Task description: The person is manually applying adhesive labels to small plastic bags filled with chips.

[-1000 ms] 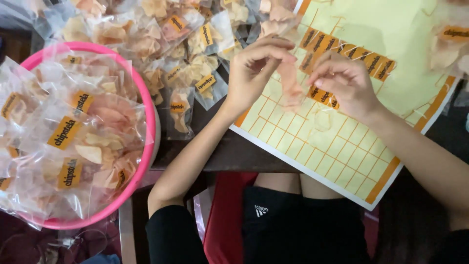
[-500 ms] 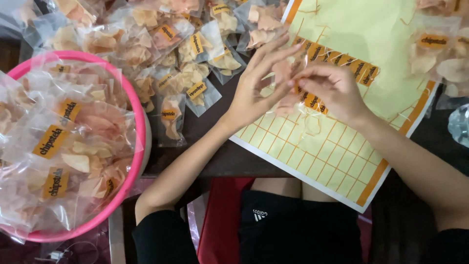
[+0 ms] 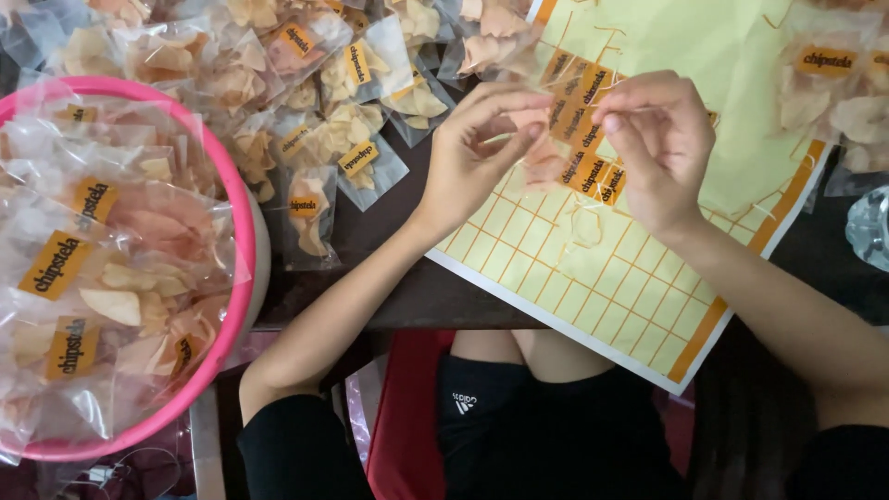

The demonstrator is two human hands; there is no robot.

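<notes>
My left hand (image 3: 482, 148) and my right hand (image 3: 653, 143) meet above a yellow sticker sheet (image 3: 593, 278) on the dark table. Between the fingers of both hands is a small clear bag of pale pink chips (image 3: 544, 159). My left fingers pinch its top; my right thumb and forefinger pinch close beside it. A short row of orange labels (image 3: 585, 171) remains on the sheet right under my hands, with peeled empty squares below.
A pink basin (image 3: 236, 278) at the left is heaped with labelled chip bags. More small chip bags (image 3: 324, 93) lie across the table's far side and at the upper right (image 3: 833, 93). A clear glassy object (image 3: 870, 227) sits at the right edge.
Both hands stayed together over the sheet, working at the small bag. The view has shifted, so the basin and sheet sit slightly lower and further left.
</notes>
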